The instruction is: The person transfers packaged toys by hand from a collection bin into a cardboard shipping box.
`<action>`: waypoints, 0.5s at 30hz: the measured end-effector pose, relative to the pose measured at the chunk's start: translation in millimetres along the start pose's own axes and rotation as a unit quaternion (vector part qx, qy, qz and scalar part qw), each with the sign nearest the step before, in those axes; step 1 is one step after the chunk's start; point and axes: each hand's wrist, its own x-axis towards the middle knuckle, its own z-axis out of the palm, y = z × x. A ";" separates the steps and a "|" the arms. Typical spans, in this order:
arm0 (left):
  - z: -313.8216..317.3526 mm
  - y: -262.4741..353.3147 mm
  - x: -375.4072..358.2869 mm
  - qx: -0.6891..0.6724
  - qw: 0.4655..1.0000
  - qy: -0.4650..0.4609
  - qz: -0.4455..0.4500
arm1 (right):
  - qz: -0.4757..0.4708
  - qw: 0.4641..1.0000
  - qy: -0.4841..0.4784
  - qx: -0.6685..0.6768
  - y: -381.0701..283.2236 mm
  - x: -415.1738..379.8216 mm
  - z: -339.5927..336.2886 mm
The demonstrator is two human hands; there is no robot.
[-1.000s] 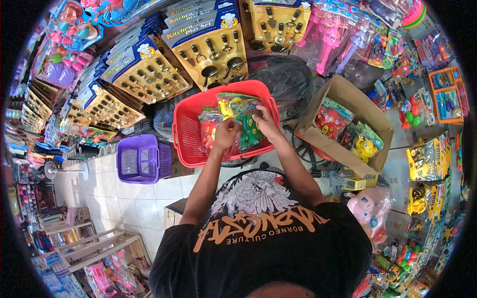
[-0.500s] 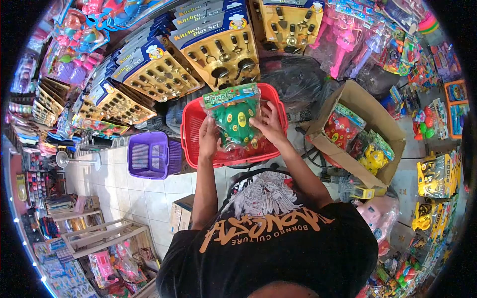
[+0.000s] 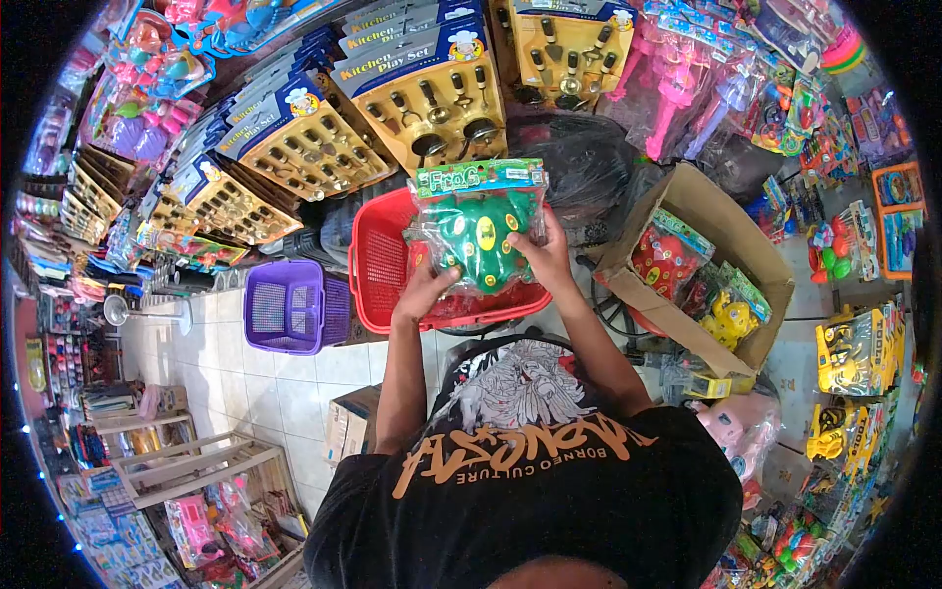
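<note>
Plastic wraps the green frog toy (image 3: pixel 486 224), which I hold up in front of me by both sides, above the red basket (image 3: pixel 377 270). My left grip (image 3: pixel 428 291) is closed on the lower left edge of the wrapping, thumb laid over the front. My right grip (image 3: pixel 546 253) is closed on the right edge, a little higher, its thumb also pressed to the front; the fingers behind the packet are mostly hidden from me. The header card (image 3: pixel 479 178) along the top reads "Frog" and points away from me, and yellow spots mark the green body. Partly covered by the packet, a red toy (image 3: pixel 419 259) shows inside the basket, just beyond my left grip.

To my right, near the basket but apart from it, an open cardboard box (image 3: pixel 677 334) holds a wrapped red toy (image 3: pixel 659 259) and a wrapped yellow toy (image 3: pixel 729 319). On my left, a purple basket (image 3: pixel 336 304) stands beside the red one with a narrow gap between them. Ahead of me hang rows of Kitchen Play Set cards (image 3: pixel 378 77), and a black plastic bag (image 3: pixel 577 162) lies behind the red basket toward the right. Pale floor tiles (image 3: pixel 247 378) show at my left.
</note>
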 end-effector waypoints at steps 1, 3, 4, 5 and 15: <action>4.3 2.4 -1.0 -0.005 1.000 -0.026 -0.010 | -0.007 1.000 0.011 0.010 -3.4 -0.5 -0.9; 6.9 3.5 1.4 -0.010 0.999 -0.036 -0.016 | 0.020 1.000 0.020 0.008 -7.0 -4.7 -4.6; 8.2 5.6 1.5 -0.008 0.999 -0.038 -0.024 | 0.029 0.999 0.022 0.015 -7.6 -6.4 -6.4; 11.4 9.8 2.0 -0.007 0.999 -0.041 -0.031 | 0.038 0.999 0.024 0.023 -8.3 -7.6 -8.6; 29.1 -4.4 14.1 0.016 0.999 -0.049 -0.012 | -0.052 0.998 0.019 -0.031 -3.1 -23.4 -33.2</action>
